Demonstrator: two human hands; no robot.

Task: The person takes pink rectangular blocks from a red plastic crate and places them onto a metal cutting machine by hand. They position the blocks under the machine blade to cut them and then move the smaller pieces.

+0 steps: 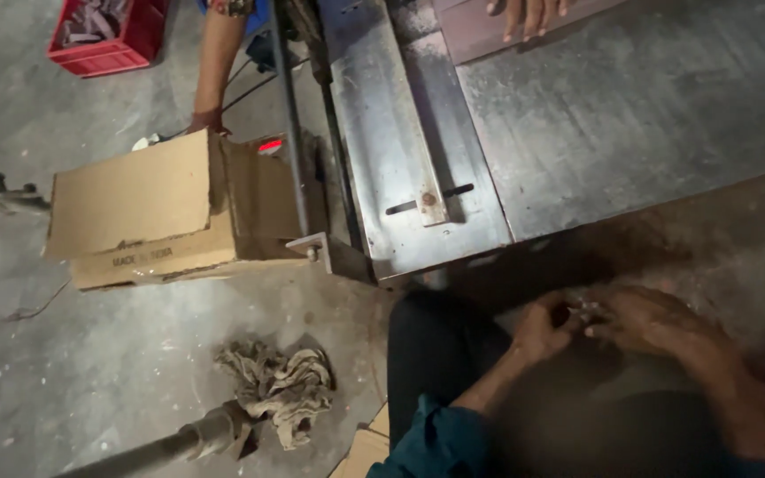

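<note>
At far left we see a red crate (pixel 104 35) on the concrete floor, and below it an open cardboard box (pixel 170 208) lying on its side, its long axis running left to right, flaps facing up and left. A co-worker's hand (pixel 206 119) rests at the box's top edge. A crumpled rag (pixel 281 389) lies by a pipe end (pixel 205 432). Further right stands a steel machine table (pixel 630 115); another person's fingers (pixel 529 13) press a flat board at its far edge. Our left hand (pixel 544 329) and right hand (pixel 652 320) meet just below the table's near edge, fingertips pinched together on something small and pale (pixel 584 310); it is too blurred for us to tell its shape or which way it points
</note>
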